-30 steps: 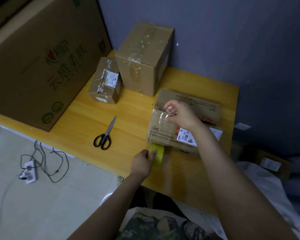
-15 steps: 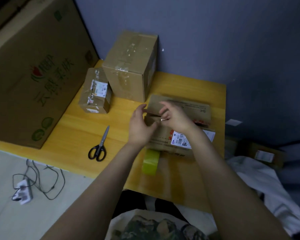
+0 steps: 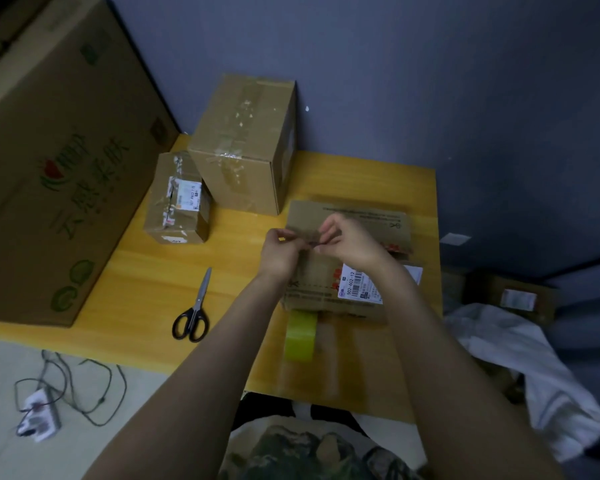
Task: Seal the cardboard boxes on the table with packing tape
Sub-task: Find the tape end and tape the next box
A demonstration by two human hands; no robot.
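This looks like a room in a home serving as a makeshift parcel-packing corner. A small yellow wooden table [image 3: 146, 271] stands against a plain blue-grey wall [image 3: 430, 81], crowded by a big printed carton [image 3: 49, 168] and labelled boxes [image 3: 177, 202]. A power strip [image 3: 37, 415] with loose cables lies on the pale floor [image 3: 4, 362], and crumpled white cloth [image 3: 534, 368] is heaped beside the table.

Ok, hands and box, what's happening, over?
Left hand and right hand pinch tape strip over flat box. Tape roll standing at box's near edge. Scissors lying clear, left.
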